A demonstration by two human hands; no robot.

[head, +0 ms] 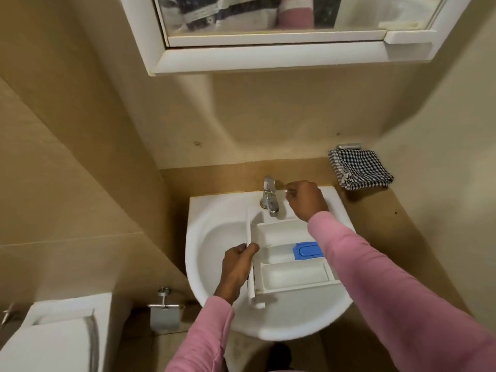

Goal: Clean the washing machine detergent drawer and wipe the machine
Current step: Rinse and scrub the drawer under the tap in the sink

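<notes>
- One detergent drawer (290, 264): light stiff plastic, likely slippery; my left hand (237, 260) grips its front panel.
- My right hand (306, 201): curled by the tap (269, 196); contents unclear.

Left hand (237, 267): back of hand up, fingers curled on one side of the front panel of the drawer (292, 273), thumb on the other, a firm clamp near the panel's middle. Left forearm rises from below the grip, left sleeve (204, 342) pink, down to the wrist. Right hand (306, 200): beyond the grip and to its right, fingers curled, tips pointing left; can't tell if they pinch anything. Right arm is stretched out straight, right sleeve (375, 267) pink.
</notes>
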